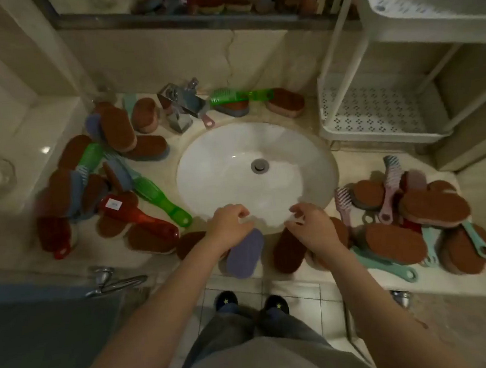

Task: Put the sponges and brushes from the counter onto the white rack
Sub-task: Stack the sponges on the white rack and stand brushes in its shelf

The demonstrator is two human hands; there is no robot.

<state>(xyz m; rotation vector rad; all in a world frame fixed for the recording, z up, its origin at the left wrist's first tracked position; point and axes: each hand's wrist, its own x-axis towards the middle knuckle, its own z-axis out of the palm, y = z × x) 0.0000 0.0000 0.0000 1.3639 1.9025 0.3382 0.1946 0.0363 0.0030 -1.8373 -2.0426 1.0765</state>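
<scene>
Directly in front of you sits a white oval sink basin [227,155], and every place below is given from it. Your left hand [229,223] and right hand [311,226] hover over the basin's near rim, fingers loosely curled, and nothing shows inside either grip. Just nearer to you than that rim, under your left wrist, lies a lilac oval foam sponge [247,254]; under your right wrist lies a brown-topped oval sponge [288,252]. Left of the basin is a heap of more brown-topped sponges mixed with a green translucent plastic brush [163,200] and a red translucent plastic brush [138,216]. Right of the basin is a second heap [434,210], sponges with pink and teal brushes laid across one another. Behind the basin, beside a chrome tap [181,106], are a few more. The white perforated plastic rack [377,111] stands behind and to the right of the basin. Expect the sponges to be light and soft. They will squash, so pinch each across its narrow width, thumb on one long edge and fingers on the other; the brown scouring face should give grip. The brushes look stiff, light and smooth, so take one by the middle of its handle. In the heaps the handles cross, and lifting one may drag its neighbours.
</scene>
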